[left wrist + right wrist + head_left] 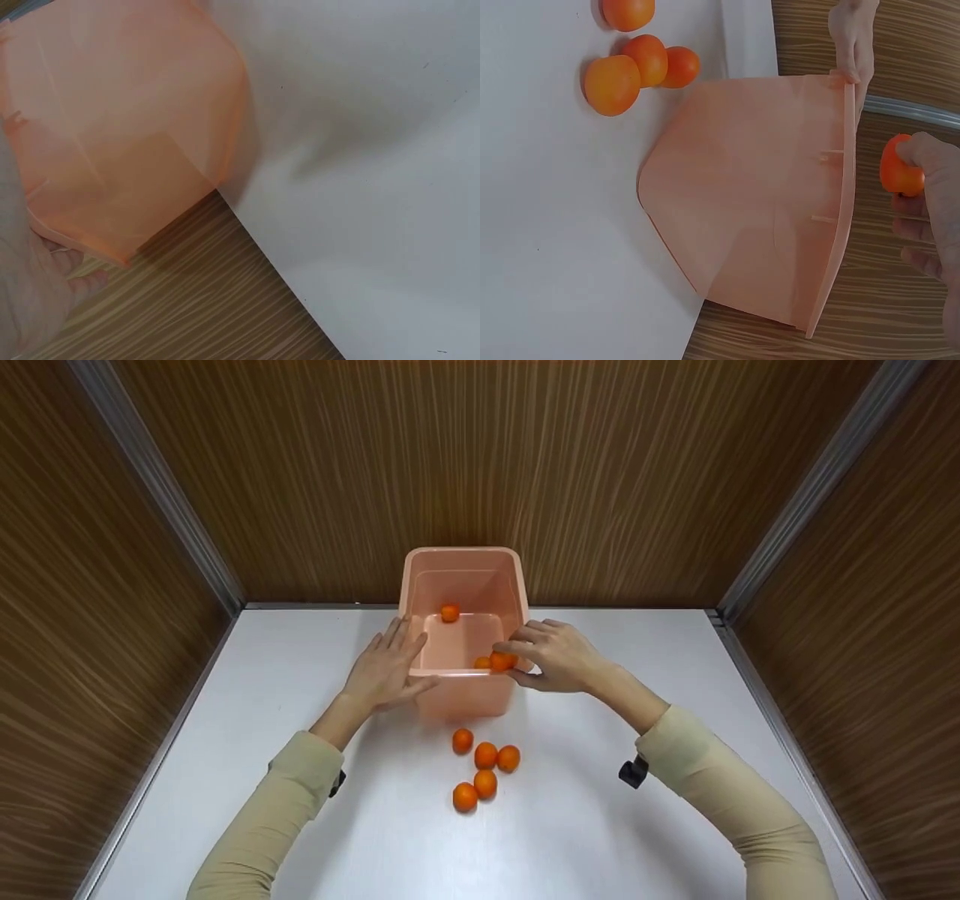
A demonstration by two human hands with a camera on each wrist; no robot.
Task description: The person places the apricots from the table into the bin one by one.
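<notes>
Over the bin [463, 585] our right hand [555, 656] pinches one orange [502, 661], left hand [386, 667] flat on its wall; two oranges [449, 613] lie inside, five [485, 755] remain nearer us.

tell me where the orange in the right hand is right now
In the head view the orange is pinched in the right hand at the near right rim of the pink bin, beside another orange already inside.

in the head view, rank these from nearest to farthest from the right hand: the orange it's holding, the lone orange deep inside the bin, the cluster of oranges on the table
1. The held orange, pinched in the right hand at the bin's near right rim.
2. The lone orange, deeper inside the bin, to the left.
3. The cluster of oranges, on the white table in front of the bin.
</notes>
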